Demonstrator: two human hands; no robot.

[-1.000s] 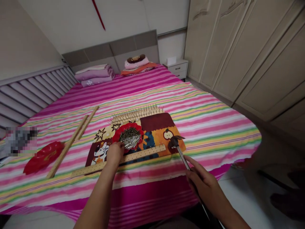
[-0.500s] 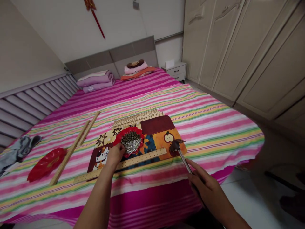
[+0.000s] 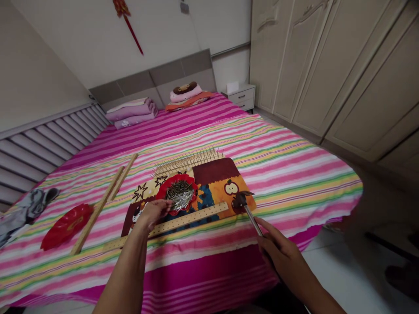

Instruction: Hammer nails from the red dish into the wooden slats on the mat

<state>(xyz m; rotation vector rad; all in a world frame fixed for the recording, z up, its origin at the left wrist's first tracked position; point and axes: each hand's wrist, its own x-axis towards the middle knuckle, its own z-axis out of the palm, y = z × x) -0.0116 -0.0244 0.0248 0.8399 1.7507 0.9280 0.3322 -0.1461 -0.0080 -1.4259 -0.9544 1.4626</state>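
Note:
My left hand [image 3: 155,213] is at the left rim of a red scalloped dish [image 3: 161,191], its thumb and fingertips pinched together. Whatever lies between those fingertips is too small to make out. Loose metal nails [image 3: 179,193] fill the dish. In front of it lies a pale wooden strip [image 3: 193,215] dotted with small holes, partly covered by my left wrist. My right hand [image 3: 282,247] grips the handle of a claw hammer [image 3: 249,214], whose dark head rests over the right part of a cartoon-patterned mat [image 3: 212,174]. Behind the dish, another wooden strip [image 3: 188,163] bristles with upright nails.
Two plain wooden strips [image 3: 98,209] and a second red dish [image 3: 67,226] lie to the left on the striped bedspread [image 3: 294,174]. Crumpled grey cloth [image 3: 26,209] sits at the far left. Folded bedding [image 3: 132,113] is by the headboard; wardrobes [image 3: 304,65] stand at right.
My left hand has shifted slightly left and turned, its fingers now reaching flatter along the dish's rim. The hammer and my right hand have hardly moved.

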